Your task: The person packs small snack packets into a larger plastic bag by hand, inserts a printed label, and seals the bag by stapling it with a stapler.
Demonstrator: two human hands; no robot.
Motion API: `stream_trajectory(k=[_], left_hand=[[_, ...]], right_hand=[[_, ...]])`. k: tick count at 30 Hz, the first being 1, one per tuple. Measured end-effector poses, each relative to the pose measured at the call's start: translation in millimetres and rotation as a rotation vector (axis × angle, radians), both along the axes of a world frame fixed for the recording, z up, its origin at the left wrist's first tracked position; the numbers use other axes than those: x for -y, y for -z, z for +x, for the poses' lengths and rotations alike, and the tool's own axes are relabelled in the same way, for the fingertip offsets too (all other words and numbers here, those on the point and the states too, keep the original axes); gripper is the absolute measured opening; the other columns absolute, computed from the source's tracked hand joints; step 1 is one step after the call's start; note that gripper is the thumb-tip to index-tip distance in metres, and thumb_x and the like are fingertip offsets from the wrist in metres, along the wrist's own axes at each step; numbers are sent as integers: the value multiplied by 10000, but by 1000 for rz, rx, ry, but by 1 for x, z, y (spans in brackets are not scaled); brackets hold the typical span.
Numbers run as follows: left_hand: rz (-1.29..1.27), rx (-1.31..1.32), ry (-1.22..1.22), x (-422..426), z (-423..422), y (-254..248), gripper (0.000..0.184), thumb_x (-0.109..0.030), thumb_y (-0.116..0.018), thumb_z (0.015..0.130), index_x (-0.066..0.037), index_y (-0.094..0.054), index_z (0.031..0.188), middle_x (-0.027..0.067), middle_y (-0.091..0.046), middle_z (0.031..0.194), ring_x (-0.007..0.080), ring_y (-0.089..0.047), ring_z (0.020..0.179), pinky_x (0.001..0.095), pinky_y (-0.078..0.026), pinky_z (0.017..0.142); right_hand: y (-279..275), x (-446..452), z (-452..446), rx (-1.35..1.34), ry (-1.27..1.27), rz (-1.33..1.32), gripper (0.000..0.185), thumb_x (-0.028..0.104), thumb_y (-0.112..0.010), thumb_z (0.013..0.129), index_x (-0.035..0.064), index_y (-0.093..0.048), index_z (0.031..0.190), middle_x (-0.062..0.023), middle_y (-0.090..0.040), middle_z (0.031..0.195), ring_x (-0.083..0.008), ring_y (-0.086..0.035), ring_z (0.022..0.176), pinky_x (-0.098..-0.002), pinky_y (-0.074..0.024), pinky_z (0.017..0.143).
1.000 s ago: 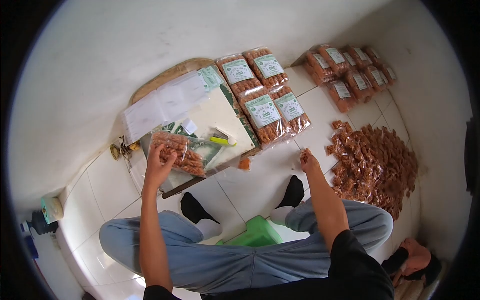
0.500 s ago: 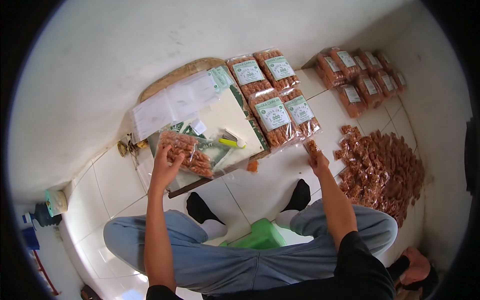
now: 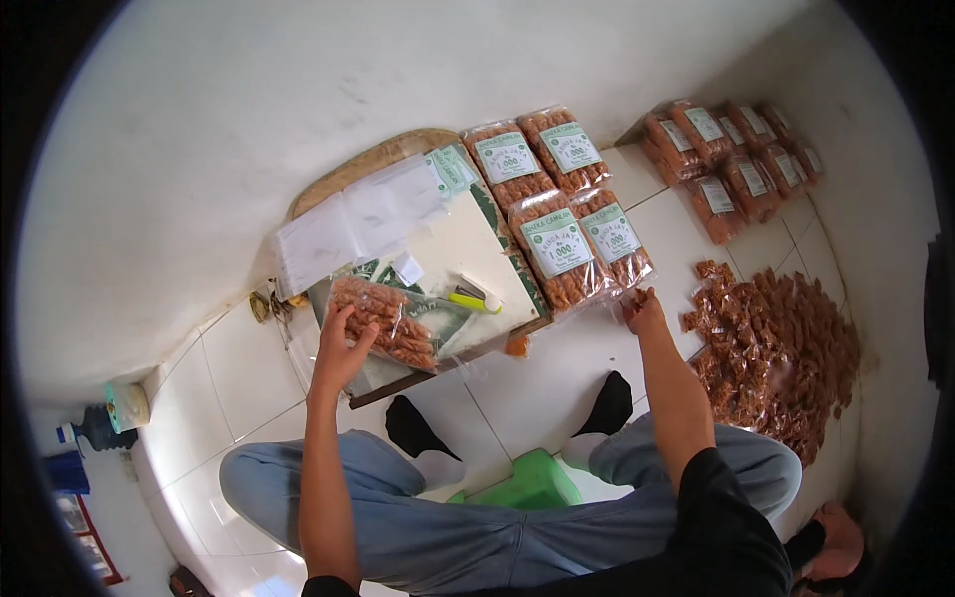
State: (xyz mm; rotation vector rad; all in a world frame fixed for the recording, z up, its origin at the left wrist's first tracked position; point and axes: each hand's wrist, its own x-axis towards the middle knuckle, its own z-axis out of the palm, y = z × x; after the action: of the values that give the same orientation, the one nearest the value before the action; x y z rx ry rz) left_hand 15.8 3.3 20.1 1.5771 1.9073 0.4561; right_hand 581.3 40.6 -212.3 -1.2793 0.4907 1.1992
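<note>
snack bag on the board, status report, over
Left hand on snack bag, bag lying on board. Right hand beside labelled packs, grip unclear. Yellow-green tool close by, possibly in way.

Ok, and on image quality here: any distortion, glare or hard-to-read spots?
Head view: strong fisheye bending with black rounded corners; head view: bright glare on the tiled floor at lower left; head view: the clear bag under the left hand has edges hard to trace; head view: large print on the four big packs reads clearly, fine print on the corner packs doesn't.

Pale light glares off lower-left floor tiles (image 3: 199,488) (corners black, edges fisheye-bowed).
</note>
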Motion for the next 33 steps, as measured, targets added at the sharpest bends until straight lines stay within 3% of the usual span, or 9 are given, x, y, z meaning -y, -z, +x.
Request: stream_trajectory(k=[4, 9, 16, 19, 22, 24, 26, 29, 33], left_hand=[[4, -31, 3, 0, 1, 4, 688, -466, -660, 871, -34, -469, 1370, 293, -246, 1526, 386, -248, 1432, 419, -245, 1154], [-19, -26, -11, -1, 7, -2, 705, -472, -662, 868, -10, -467, 1364, 299, -253, 1520, 389, -249, 1430, 421, -244, 1154], [28, -25, 2, 1, 4, -4, 695, -435, -673, 867, 22, -468, 1349, 304, -280, 1504, 392, -281, 1415, 414, -255, 1151], [55, 39, 14, -4, 9, -5, 686, -438, -667, 870, 22, -473, 1340, 294, -309, 1492, 388, -296, 1407, 408, -263, 1147], [139, 33, -18, -3, 16, -11, 677, -447, -661, 872, 21, -481, 1327, 279, -341, 1475, 385, -321, 1390, 407, -280, 1136], [193, -10, -58, -3, 18, -18, 671, -454, -665, 870, 13, -487, 1318, 270, -400, 1435, 379, -381, 1350, 410, -316, 1114], [272, 27, -89, -1, 18, -29, 650, -447, -669, 870, 10, -503, 1301, 271, -442, 1395, 382, -418, 1319, 416, -338, 1096], [352, 392, -190, 12, 45, -47, 493, -368, -647, 913, 3, -564, 1228, 176, -585, 1238, 258, -564, 1153, 350, -442, 966], [181, 813, -168, 53, 116, -65, 465, -415, -564, 969, -24, -559, 1221, 79, -589, 1230, 138, -554, 1116, 255, -441, 908]], right_hand=[[8, 3, 10, 185, -108, -26, 450, 396, -648, 917, 5, -554, 1120, -104, -578, 1099, -277, -592, 1002, -423, -550, 803], [-19, -8, -21, 957, -560, -1024, 1016, 433, -883, 600, 16, -321, 1337, -176, -453, 1333, -337, -517, 1203, -435, -479, 986], [-28, 12, -22, 1167, -680, -683, 1040, 409, -886, 558, -15, -352, 1343, -226, -507, 1287, -360, -536, 1179, -418, -464, 1007], [-3, 26, 1, 1215, -762, -489, 737, 350, -837, 645, -4, -539, 1218, -159, -620, 1179, -327, -586, 1124, -388, -485, 963], [124, 30, 83, 1507, -796, -77, 310, 211, -818, 710, 38, -626, 881, -70, -618, 688, -222, -606, 585, -364, -516, 512], [-50, 33, 20, 862, -363, -124, 163, 181, -749, 785, 88, -628, 727, -31, -548, 551, -120, -509, 463, -277, -403, 401], [-66, 18, 39, 882, -166, 140, 122, 95, -722, 810, 92, -601, 791, -46, -575, 588, -114, -525, 441, -259, -402, 360], [-193, 7, -20, 948, -249, 210, 172, 226, -732, 857, 99, -618, 834, -22, -580, 660, -100, -546, 508, -241, -438, 401], [-283, 14, -116, 884, -1063, 514, 320, 292, -699, 897, 61, -541, 1053, -20, -589, 740, -93, -577, 610, -246, -460, 457]])
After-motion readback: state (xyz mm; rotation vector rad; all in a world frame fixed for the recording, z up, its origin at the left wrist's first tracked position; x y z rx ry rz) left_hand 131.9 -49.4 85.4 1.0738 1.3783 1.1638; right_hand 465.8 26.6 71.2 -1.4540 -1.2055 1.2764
